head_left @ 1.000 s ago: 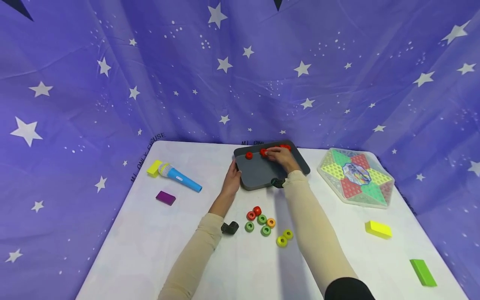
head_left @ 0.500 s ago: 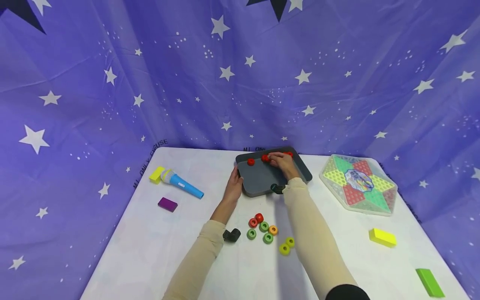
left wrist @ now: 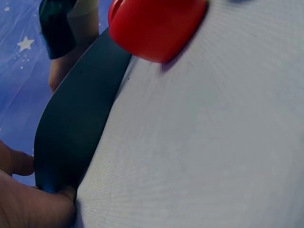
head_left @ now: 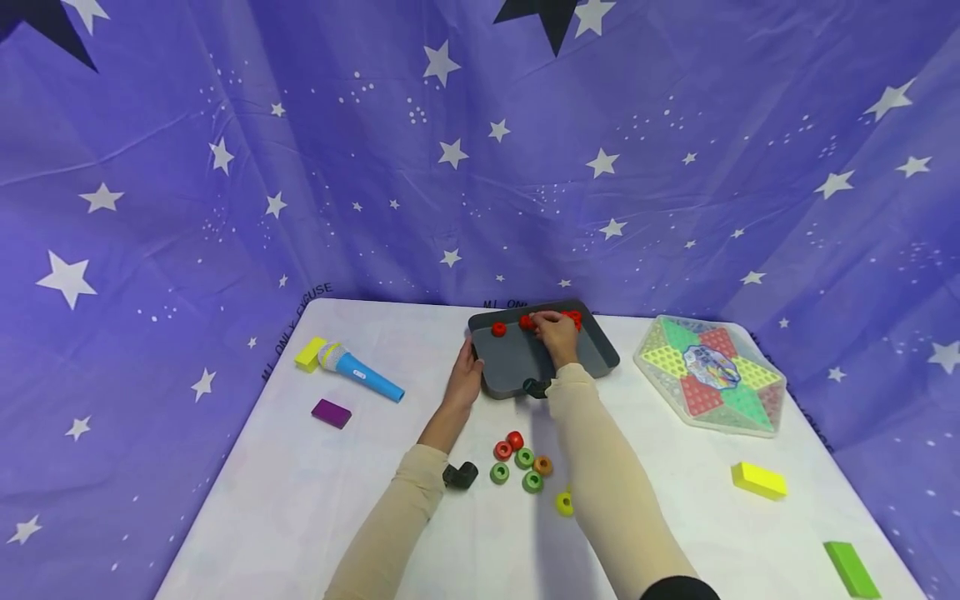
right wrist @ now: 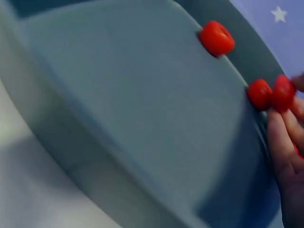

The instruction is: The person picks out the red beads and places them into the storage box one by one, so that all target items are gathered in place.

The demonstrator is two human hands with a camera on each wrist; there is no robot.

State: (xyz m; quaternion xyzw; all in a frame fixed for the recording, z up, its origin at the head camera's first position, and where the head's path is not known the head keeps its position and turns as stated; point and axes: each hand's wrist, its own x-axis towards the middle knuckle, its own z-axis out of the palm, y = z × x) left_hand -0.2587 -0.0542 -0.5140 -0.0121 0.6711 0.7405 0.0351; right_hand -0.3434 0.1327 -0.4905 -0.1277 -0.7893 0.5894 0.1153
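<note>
A dark grey tray [head_left: 510, 367] lies at the back middle of the table. My left hand [head_left: 462, 382] grips its left side; in the left wrist view the fingers [left wrist: 42, 206] pinch the wall. Inside the tray my right hand [head_left: 557, 337] pinches a red bead [right wrist: 283, 93] near the far wall. That bead sits against or very close to another red bead [right wrist: 260, 94]. A separate red bead [head_left: 498, 330] stands farther left along the same wall. More red beads [head_left: 576, 318] show behind the right hand, partly hidden.
In front of the tray lie loose red [head_left: 503, 451], green [head_left: 532, 482], orange [head_left: 543, 466] and yellow beads [head_left: 565, 503]. A toy microphone [head_left: 367, 379], a purple block [head_left: 331, 413] and a yellow block [head_left: 310, 354] are left. Right are a hexagonal game box [head_left: 708, 375], a yellow block [head_left: 759, 481] and a green block [head_left: 852, 570].
My right hand and forearm have shifted slightly left inside the tray, uncovering more of the red beads at its right and covering part of the yellow beads. The left hand keeps its hold.
</note>
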